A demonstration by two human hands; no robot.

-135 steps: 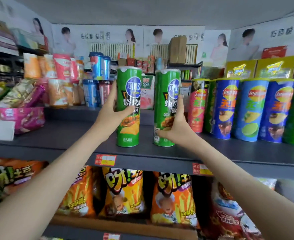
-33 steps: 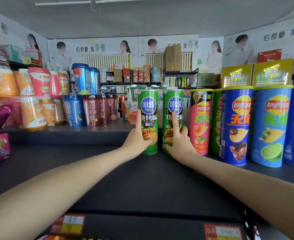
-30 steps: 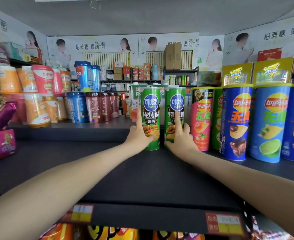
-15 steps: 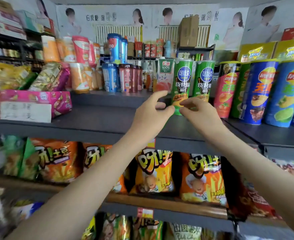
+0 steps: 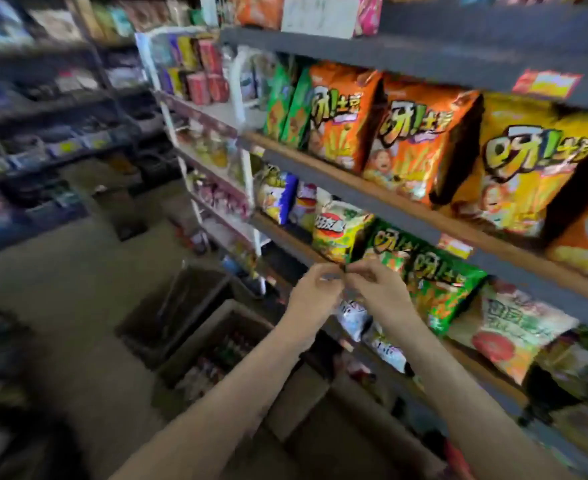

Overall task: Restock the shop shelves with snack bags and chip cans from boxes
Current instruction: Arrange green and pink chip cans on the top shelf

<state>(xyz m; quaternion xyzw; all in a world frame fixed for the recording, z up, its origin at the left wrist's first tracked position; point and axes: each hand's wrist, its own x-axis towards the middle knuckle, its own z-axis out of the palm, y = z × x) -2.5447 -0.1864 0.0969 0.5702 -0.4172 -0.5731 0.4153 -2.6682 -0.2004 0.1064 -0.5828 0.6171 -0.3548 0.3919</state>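
The head view is blurred and points down along the aisle. My left hand (image 5: 315, 292) and my right hand (image 5: 377, 289) are raised side by side in front of a low shelf, their curled fingertips touching each other, and I see nothing held in them. Below them on the floor stands an open cardboard box (image 5: 216, 351) with goods inside. Orange snack bags (image 5: 341, 112) fill the shelf above, and green snack bags (image 5: 434, 282) lie just right of my hands. The green chip cans are out of view.
A second open cardboard box (image 5: 178, 306) stands on the floor behind the first. A white wire rack (image 5: 244, 133) adjoins the grey shelving (image 5: 424, 57). Dark shelves (image 5: 43, 133) line the aisle's left side, with bare floor (image 5: 60, 271) between.
My hands let go of the two green cans on the top shelf and drew back together. The view has swung down and left to the lower shelves and floor boxes.
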